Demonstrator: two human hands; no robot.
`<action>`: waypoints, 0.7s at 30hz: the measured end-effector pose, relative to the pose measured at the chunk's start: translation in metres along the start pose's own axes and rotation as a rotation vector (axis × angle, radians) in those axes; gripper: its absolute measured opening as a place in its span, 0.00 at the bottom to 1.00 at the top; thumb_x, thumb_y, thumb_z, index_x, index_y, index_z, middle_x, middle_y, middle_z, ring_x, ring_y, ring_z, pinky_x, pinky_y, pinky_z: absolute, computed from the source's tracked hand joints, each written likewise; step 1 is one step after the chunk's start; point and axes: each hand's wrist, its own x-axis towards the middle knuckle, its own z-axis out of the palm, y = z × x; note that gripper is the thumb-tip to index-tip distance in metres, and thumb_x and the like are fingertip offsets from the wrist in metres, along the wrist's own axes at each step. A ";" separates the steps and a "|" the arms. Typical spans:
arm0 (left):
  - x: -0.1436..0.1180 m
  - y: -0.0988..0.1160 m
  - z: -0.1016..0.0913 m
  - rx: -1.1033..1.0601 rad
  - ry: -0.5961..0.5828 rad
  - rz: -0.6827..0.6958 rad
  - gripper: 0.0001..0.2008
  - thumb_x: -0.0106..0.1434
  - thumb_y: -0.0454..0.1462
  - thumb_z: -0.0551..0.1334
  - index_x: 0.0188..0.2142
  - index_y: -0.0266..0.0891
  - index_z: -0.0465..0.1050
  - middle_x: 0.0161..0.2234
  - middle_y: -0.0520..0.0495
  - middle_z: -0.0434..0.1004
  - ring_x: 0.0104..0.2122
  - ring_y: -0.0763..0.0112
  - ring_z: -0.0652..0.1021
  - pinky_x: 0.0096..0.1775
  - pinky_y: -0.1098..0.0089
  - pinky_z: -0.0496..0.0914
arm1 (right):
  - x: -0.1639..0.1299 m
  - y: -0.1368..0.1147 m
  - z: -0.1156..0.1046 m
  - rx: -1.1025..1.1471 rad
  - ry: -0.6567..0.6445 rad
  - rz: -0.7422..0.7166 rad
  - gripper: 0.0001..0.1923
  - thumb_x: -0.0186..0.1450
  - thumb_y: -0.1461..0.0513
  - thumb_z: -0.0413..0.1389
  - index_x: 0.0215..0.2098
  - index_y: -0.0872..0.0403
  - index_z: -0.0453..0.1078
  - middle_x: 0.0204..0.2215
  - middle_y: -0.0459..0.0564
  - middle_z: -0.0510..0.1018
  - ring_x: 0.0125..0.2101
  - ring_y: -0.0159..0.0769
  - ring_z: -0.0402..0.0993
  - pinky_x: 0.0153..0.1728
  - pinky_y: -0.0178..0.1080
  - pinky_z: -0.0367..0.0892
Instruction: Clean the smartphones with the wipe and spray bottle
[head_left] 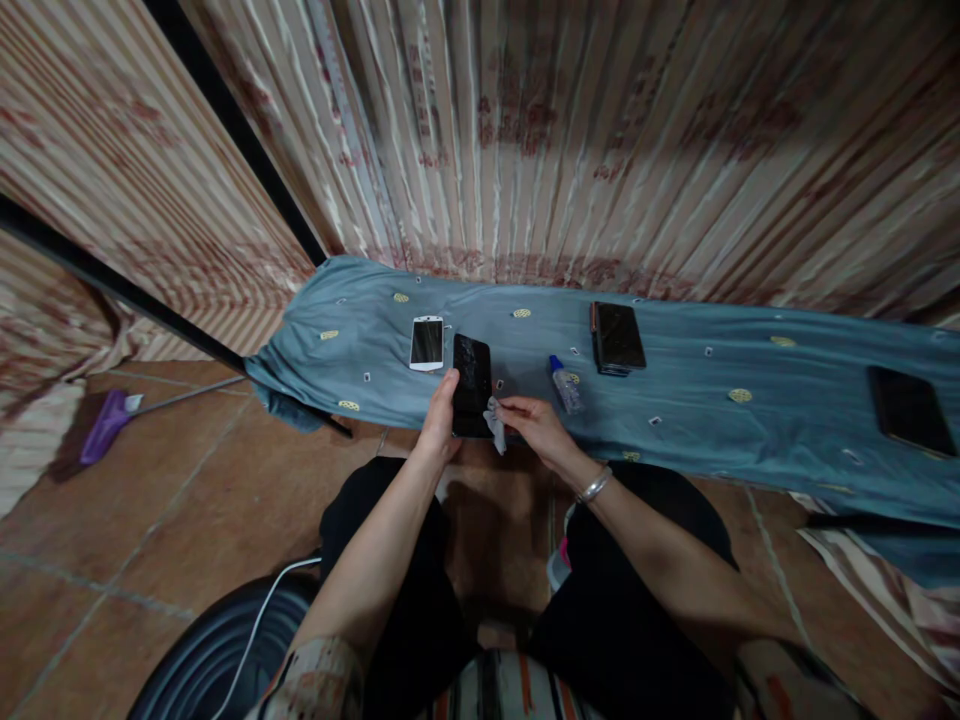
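The left hand (pixel 441 415) fingers grip the black phone (pixel 472 385), long axis toward 12 o'clock; the right hand (pixel 534 425) fingers pinch a white cloth (pixel 495 420) at its 5 o'clock corner.

Black phone (pixel 472 385), teal yellow-dotted cloth (pixel 675 390)

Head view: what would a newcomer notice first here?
The two hands meet at the near edge of the blue cloth: the left hand steadies a black phone while the right hand presses a small white wipe against it. A white phone lies just left of it, a small bottle to its right.
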 end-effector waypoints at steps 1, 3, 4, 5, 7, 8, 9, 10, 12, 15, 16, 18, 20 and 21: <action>0.000 0.002 0.001 -0.002 0.011 -0.007 0.27 0.61 0.48 0.63 0.55 0.35 0.70 0.39 0.41 0.83 0.36 0.62 0.82 0.46 0.62 0.72 | -0.002 0.001 0.000 -0.017 -0.013 -0.007 0.20 0.48 0.50 0.69 0.32 0.55 0.79 0.29 0.49 0.83 0.29 0.36 0.78 0.37 0.41 0.73; -0.001 0.005 0.003 -0.006 0.025 -0.021 0.26 0.64 0.48 0.59 0.55 0.33 0.69 0.36 0.40 0.83 0.33 0.62 0.82 0.43 0.62 0.73 | -0.007 0.003 0.000 -0.056 -0.040 -0.027 0.20 0.50 0.50 0.67 0.33 0.55 0.79 0.30 0.50 0.83 0.31 0.37 0.79 0.39 0.41 0.73; -0.001 0.007 0.005 -0.017 0.028 -0.033 0.25 0.65 0.47 0.57 0.55 0.32 0.69 0.35 0.40 0.83 0.32 0.63 0.82 0.42 0.63 0.74 | -0.009 0.003 -0.001 -0.076 -0.063 -0.039 0.20 0.51 0.49 0.67 0.34 0.55 0.79 0.31 0.50 0.83 0.32 0.37 0.79 0.40 0.42 0.73; -0.002 0.009 0.006 -0.033 0.031 -0.046 0.25 0.67 0.47 0.55 0.55 0.31 0.69 0.34 0.39 0.83 0.32 0.63 0.82 0.41 0.63 0.74 | -0.011 0.003 -0.001 -0.097 -0.088 -0.053 0.20 0.53 0.49 0.66 0.36 0.55 0.78 0.33 0.50 0.83 0.33 0.38 0.80 0.41 0.42 0.73; -0.002 0.013 0.008 -0.077 0.040 -0.063 0.24 0.69 0.46 0.51 0.55 0.30 0.69 0.33 0.40 0.83 0.32 0.64 0.82 0.41 0.64 0.74 | -0.015 0.001 -0.003 -0.157 -0.144 -0.101 0.19 0.56 0.50 0.64 0.39 0.55 0.78 0.36 0.51 0.83 0.36 0.40 0.80 0.43 0.44 0.73; -0.002 0.014 0.009 -0.099 0.048 -0.067 0.25 0.69 0.45 0.50 0.56 0.30 0.69 0.33 0.40 0.83 0.32 0.64 0.82 0.41 0.64 0.74 | -0.018 -0.001 -0.004 -0.205 -0.162 -0.139 0.19 0.58 0.51 0.62 0.42 0.55 0.77 0.37 0.51 0.83 0.37 0.40 0.80 0.44 0.44 0.73; -0.002 0.015 0.010 -0.119 0.057 -0.070 0.25 0.70 0.46 0.49 0.56 0.30 0.68 0.33 0.40 0.83 0.32 0.64 0.82 0.41 0.64 0.74 | -0.020 -0.003 -0.006 -0.273 -0.165 -0.188 0.18 0.60 0.53 0.61 0.44 0.54 0.76 0.38 0.51 0.83 0.38 0.40 0.80 0.44 0.44 0.73; -0.003 0.016 0.011 -0.135 0.062 -0.069 0.26 0.70 0.46 0.48 0.57 0.29 0.68 0.33 0.40 0.83 0.32 0.63 0.82 0.41 0.64 0.74 | -0.023 -0.005 -0.007 -0.364 -0.146 -0.250 0.17 0.61 0.55 0.60 0.46 0.54 0.76 0.39 0.51 0.83 0.38 0.40 0.80 0.44 0.45 0.73; -0.004 0.017 0.014 -0.158 0.061 -0.073 0.30 0.70 0.49 0.45 0.58 0.28 0.67 0.34 0.38 0.83 0.33 0.62 0.82 0.42 0.62 0.74 | -0.027 -0.008 -0.008 -0.594 -0.080 -0.417 0.15 0.65 0.59 0.56 0.48 0.53 0.74 0.41 0.52 0.82 0.40 0.41 0.79 0.45 0.46 0.73; -0.007 0.016 0.017 -0.178 0.067 -0.095 0.34 0.70 0.52 0.42 0.58 0.26 0.66 0.36 0.35 0.82 0.35 0.59 0.82 0.43 0.59 0.74 | -0.032 -0.012 -0.007 -0.914 -0.025 -0.699 0.15 0.69 0.64 0.51 0.51 0.53 0.73 0.44 0.55 0.80 0.44 0.42 0.75 0.48 0.47 0.72; -0.007 0.016 0.019 -0.182 0.075 -0.100 0.34 0.70 0.52 0.41 0.58 0.26 0.66 0.36 0.34 0.82 0.35 0.58 0.82 0.43 0.58 0.74 | -0.033 -0.012 -0.006 -0.984 -0.034 -0.773 0.15 0.70 0.65 0.49 0.51 0.54 0.73 0.45 0.56 0.79 0.44 0.42 0.74 0.48 0.47 0.71; -0.009 0.015 0.021 -0.192 0.090 -0.096 0.34 0.70 0.52 0.42 0.57 0.26 0.67 0.35 0.34 0.82 0.35 0.58 0.82 0.43 0.58 0.75 | -0.035 -0.013 -0.005 -1.076 -0.056 -0.871 0.17 0.71 0.66 0.46 0.53 0.55 0.72 0.44 0.57 0.78 0.44 0.41 0.73 0.47 0.46 0.72; -0.009 0.014 0.022 -0.201 0.092 -0.089 0.34 0.70 0.52 0.42 0.55 0.27 0.68 0.35 0.35 0.82 0.36 0.58 0.82 0.43 0.59 0.75 | -0.036 -0.014 -0.003 -1.124 -0.066 -0.925 0.18 0.71 0.67 0.46 0.55 0.56 0.70 0.45 0.58 0.77 0.44 0.41 0.72 0.46 0.45 0.73; -0.009 0.013 0.022 -0.204 0.090 -0.091 0.34 0.70 0.53 0.42 0.54 0.27 0.70 0.34 0.35 0.82 0.36 0.58 0.82 0.43 0.59 0.75 | -0.037 -0.014 -0.002 -1.138 -0.070 -0.943 0.18 0.71 0.67 0.46 0.56 0.56 0.70 0.45 0.58 0.77 0.44 0.41 0.72 0.46 0.45 0.73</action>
